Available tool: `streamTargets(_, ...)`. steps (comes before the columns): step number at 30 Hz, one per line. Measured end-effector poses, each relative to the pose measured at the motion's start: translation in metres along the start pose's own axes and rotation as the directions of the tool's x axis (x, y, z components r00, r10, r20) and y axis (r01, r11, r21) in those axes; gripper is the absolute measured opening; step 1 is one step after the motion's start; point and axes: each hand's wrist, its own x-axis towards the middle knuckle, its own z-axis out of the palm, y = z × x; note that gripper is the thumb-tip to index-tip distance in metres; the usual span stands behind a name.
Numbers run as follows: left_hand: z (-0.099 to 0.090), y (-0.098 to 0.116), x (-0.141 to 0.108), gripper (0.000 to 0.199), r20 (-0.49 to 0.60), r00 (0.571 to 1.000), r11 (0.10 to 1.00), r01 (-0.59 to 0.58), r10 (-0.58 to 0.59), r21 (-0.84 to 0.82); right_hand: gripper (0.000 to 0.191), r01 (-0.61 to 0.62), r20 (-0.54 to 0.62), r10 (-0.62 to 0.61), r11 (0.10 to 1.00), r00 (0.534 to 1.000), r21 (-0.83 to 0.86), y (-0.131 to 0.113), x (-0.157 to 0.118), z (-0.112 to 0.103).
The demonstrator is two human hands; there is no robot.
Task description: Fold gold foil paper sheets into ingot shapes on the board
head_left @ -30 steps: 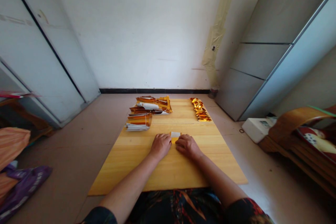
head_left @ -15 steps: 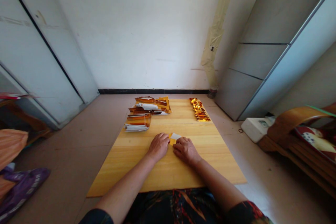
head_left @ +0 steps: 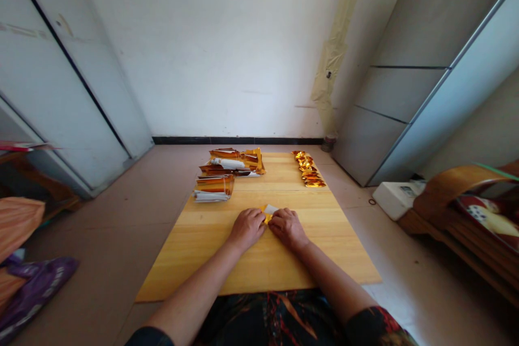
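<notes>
Gold-and-white foil wrapper lies on the desk between the left hand and right hand, both pinching its sides; gold packets sit beyond the right, wrapper stacks beyond the left.

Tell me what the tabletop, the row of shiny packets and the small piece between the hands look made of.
Tabletop: probably wood or laminate, satin, from its pale grain bands.
Shiny packets: likely metallised foil or film, glossy gold with bright glints.
Small piece: perhaps golden film with matte white paper; partly covered, so uncertain.
</notes>
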Motion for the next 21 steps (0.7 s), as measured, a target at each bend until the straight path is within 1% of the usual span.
streamTargets(3,0.001,-0.001,0.000,0.008,-0.007,1.000,1.000,0.010,-0.010,-0.018,0.010,0.018,-0.025,-0.017,0.998,1.000,0.052,0.005,0.000,0.004)
streamTargets(7,0.002,-0.001,-0.001,0.008,-0.017,1.000,1.000,0.010,-0.011,-0.025,0.009,0.044,-0.061,-0.036,0.990,0.998,0.133,0.015,0.000,0.008)
streamTargets(11,0.002,-0.002,-0.002,0.010,-0.019,1.000,1.000,-0.004,0.004,-0.022,0.008,0.090,-0.073,-0.081,0.987,0.994,0.131,0.021,0.001,0.006)
streamTargets(15,0.004,-0.002,-0.001,0.011,-0.018,1.000,1.000,-0.006,0.006,-0.004,0.010,0.145,-0.031,-0.143,0.987,0.989,0.064,0.021,0.002,0.003)
streamTargets(19,0.001,0.008,0.003,0.006,0.002,0.999,0.998,0.049,-0.049,0.044,0.015,0.139,0.026,-0.137,0.987,0.990,-0.086,0.016,0.004,0.000)
streamTargets(21,-0.002,0.014,0.006,0.007,0.013,0.997,0.995,0.081,-0.082,0.062,0.018,0.150,0.071,-0.140,0.975,0.988,-0.164,0.013,0.005,-0.001)
